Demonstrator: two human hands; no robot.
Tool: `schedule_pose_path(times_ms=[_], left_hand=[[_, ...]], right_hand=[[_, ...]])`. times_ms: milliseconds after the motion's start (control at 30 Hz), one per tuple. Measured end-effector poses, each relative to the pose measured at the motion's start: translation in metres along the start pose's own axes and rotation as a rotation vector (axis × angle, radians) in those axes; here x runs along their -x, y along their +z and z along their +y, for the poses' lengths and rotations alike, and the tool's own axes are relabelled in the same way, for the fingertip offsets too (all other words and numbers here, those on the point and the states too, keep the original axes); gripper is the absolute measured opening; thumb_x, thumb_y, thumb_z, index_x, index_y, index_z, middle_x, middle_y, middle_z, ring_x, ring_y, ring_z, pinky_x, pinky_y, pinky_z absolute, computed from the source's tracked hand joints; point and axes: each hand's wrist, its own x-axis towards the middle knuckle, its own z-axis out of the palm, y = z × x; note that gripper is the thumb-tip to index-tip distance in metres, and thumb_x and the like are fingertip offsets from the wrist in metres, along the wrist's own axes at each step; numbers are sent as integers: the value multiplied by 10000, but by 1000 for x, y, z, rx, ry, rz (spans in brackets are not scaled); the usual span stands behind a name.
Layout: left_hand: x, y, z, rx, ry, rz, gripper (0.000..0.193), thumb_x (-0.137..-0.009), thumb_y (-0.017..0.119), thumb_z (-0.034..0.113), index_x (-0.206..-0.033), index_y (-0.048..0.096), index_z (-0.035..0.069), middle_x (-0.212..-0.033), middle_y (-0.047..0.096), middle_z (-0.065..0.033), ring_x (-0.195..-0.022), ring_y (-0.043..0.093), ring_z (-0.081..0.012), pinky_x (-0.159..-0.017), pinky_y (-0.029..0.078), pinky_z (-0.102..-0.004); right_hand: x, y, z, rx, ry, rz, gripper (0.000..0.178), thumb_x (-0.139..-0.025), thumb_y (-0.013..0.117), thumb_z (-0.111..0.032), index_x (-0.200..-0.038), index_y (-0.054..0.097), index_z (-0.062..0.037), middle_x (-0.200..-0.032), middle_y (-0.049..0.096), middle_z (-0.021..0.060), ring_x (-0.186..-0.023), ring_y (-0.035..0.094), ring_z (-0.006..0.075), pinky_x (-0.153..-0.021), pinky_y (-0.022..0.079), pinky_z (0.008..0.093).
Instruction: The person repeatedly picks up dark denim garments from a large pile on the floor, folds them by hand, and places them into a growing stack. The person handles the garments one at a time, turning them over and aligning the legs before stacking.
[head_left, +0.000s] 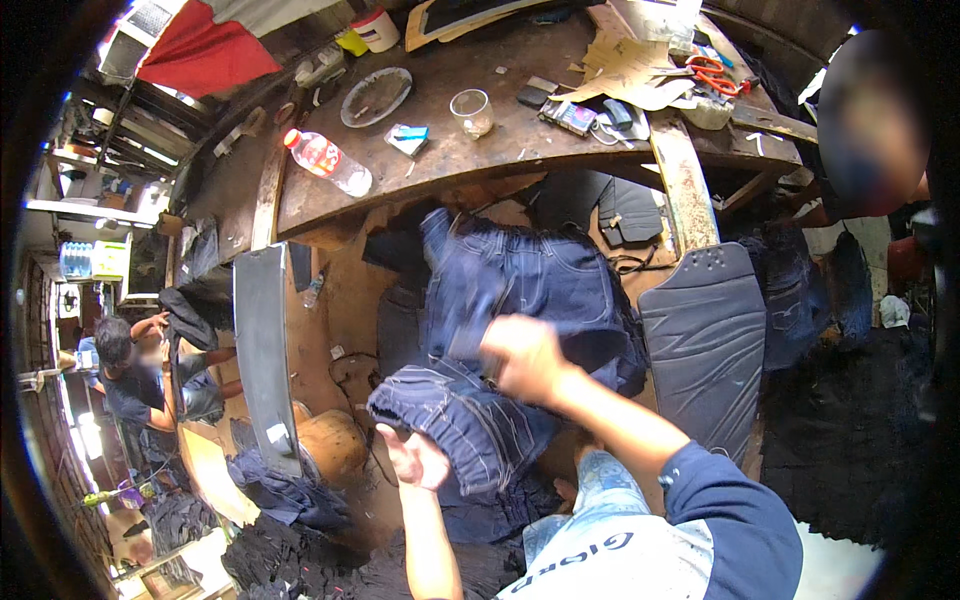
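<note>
The denim piece is lying just right of the left hand, which is resting open; the right hand is hovering farther off, blurred, grip unclear.

We are looking at a bunched, dark-blue denim piece with pale contrast stitching, its curved edge facing left. Just beyond it, we are seeing blue denim trousers lying rumpled, their waistband pointing away from us and pocket seams showing; we are not making out whether the two are joined.
</note>
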Motion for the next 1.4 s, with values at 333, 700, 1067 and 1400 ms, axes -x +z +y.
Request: schedule_pose_path(times_ms=[333,700,1067,1400], left_hand=[[108,-75,-36,-641,122,508,745,-676,718,3,-1373,454,20,-1269,591,-122,-1117,595,-315,-975,487,-454],[206,-140,-94,-333,111,761,570,-716,695,-59,-1268,559,-22,-1191,636,-139,-1062,623,-308,-948,497,-442],[203,-145,-96,-376,112,777,575,-721,703,-50,-1274,545,-27,-1192,632,-143,-1069,619,-317,-933,497,-450],[159,-114,-89,-394,161,638,512,-745,708,-44,-1239,572,-36,-1138,661,-143,-987,659,-293,-872,536,-429]], right_hand=[[-7,24,166,739,850,564,745,-672,793,-389,-1278,496,-74,-1302,497,182,-1230,458,359,-1030,379,466],[21,19,52,18,531,-17,471,-734,729,-453,-917,662,-24,-898,680,201,-863,681,340,-741,527,437],[40,28,171,290,1234,253,549,-668,821,-432,-1060,700,-67,-1337,427,109,-1283,345,324,-1080,270,537],[54,48,162,200,695,331,417,-623,838,-252,-938,677,-32,-1141,549,123,-1152,480,314,-973,427,430]])
